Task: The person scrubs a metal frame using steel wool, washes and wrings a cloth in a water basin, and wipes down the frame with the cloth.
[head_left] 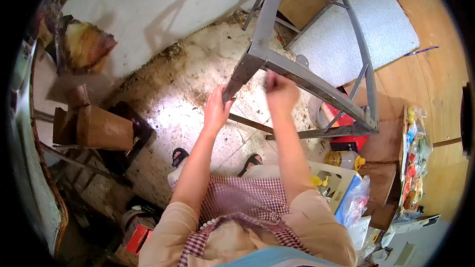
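A grey metal frame (319, 86) with square bars stands tilted in front of me. My left hand (216, 110) is wrapped round the lower end of its near corner leg, the thumb on the right side. Just below the bar right of that corner is my right hand (281, 91), its fingers curled and blurred by motion. Whether those fingers hold anything small is hidden.
A cardboard box (105, 127) sits at the left. On the right are a yellow-capped bottle (345, 159), a red box (349, 142), a plastic crate (324, 170) and bagged items (414, 158). A pale board (361, 29) lies behind the frame. My sandalled feet are on the floor.
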The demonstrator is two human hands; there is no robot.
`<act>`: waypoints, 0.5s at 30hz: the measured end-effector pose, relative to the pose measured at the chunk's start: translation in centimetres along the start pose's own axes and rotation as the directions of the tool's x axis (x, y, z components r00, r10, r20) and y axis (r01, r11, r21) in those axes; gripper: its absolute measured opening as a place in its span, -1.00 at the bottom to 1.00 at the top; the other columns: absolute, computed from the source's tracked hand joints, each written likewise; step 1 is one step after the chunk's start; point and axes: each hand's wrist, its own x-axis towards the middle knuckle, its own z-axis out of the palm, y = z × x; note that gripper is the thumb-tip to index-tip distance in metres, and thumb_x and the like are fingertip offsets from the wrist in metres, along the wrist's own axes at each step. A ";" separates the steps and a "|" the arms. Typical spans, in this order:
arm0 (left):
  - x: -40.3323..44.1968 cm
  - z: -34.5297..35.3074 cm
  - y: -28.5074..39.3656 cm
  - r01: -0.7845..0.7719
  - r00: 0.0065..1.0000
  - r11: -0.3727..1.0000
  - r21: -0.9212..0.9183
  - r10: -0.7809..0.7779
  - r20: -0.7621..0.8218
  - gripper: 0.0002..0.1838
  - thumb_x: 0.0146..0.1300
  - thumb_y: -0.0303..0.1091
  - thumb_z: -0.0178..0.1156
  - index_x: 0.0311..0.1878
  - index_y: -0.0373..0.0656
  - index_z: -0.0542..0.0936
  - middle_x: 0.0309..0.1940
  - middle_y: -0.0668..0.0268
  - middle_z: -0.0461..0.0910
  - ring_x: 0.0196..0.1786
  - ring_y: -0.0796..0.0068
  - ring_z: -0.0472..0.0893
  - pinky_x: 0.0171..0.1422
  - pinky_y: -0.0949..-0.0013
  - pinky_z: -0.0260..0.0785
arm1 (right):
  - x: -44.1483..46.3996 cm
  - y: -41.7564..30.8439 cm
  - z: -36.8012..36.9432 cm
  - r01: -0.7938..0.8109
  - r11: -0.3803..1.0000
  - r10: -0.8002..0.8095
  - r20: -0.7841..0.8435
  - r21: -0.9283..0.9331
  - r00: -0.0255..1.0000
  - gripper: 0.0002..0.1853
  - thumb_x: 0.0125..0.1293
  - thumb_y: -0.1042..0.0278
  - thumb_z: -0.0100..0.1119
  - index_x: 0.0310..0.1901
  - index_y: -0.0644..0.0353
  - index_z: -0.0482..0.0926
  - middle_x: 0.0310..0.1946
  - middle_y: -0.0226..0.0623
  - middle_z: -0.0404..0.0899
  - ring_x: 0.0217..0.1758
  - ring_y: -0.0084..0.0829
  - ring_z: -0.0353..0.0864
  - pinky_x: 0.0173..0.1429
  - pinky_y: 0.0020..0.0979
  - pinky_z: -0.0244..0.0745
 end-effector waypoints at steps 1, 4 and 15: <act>0.1 0.0 -0.1 0.002 1.000 1.000 0.007 -0.002 0.006 -0.51 0.04 -0.46 0.21 0.08 -0.22 0.33 -0.03 0.04 0.44 0.03 -0.01 0.42 0.10 0.15 0.28 | 0.2 0.8 -1.0 -0.115 0.993 0.113 0.100 0.018 0.989 -0.88 0.12 0.30 0.14 -0.41 0.12 0.60 -0.43 -0.11 0.56 -0.36 -0.08 0.56 -0.34 -0.22 0.46; -0.1 0.4 -0.2 0.024 1.000 1.000 0.006 -0.024 0.019 -0.50 0.03 -0.48 0.20 0.09 -0.25 0.32 -0.02 0.02 0.43 0.03 -0.04 0.41 0.11 0.14 0.27 | -0.9 0.0 2.2 0.145 0.988 -0.132 -0.182 0.059 0.974 -0.88 0.13 0.31 0.13 -0.41 0.12 0.62 -0.45 -0.16 0.59 -0.37 -0.16 0.59 -0.34 -0.29 0.48; 0.0 0.6 -0.1 0.031 1.000 0.999 0.024 -0.031 0.000 -0.49 0.05 -0.48 0.17 0.10 -0.28 0.29 -0.03 0.01 0.43 0.02 -0.03 0.42 0.11 0.13 0.26 | -0.4 -1.8 2.4 0.248 0.960 -0.252 -0.022 -0.128 0.967 -0.80 0.22 0.22 0.06 -0.35 0.13 0.60 -0.41 -0.09 0.57 -0.28 -0.04 0.55 -0.20 -0.16 0.45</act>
